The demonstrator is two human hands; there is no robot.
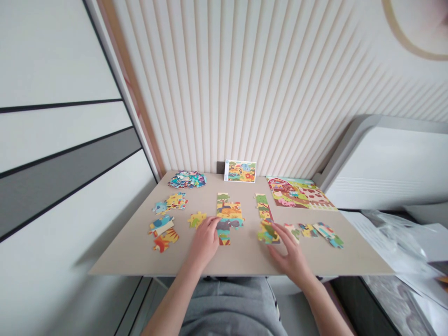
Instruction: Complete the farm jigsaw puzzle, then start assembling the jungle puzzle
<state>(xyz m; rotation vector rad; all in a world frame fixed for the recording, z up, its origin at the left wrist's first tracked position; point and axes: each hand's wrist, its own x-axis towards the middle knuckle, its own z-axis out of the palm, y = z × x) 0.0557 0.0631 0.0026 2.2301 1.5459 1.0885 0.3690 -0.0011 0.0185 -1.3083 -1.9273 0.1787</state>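
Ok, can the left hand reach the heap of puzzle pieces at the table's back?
Probably yes: nothing tall stands between the left hand and the heap of puzzle pieces, though the stretch looks long.

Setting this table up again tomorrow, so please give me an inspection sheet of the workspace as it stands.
surface: beige tabletop against a ribbed white wall panel.
job's things: partly joined jigsaw section, narrow jigsaw strip, assembled farm puzzle, picture card.
clutter: heap of loose jigsaw pieces at back left; smaller loose groups on both sides.
hands: left hand beside the section; right hand on a jumbled piece cluster.
cables: nothing seen.
surroundings: white unit and plastic sheeting to the right.
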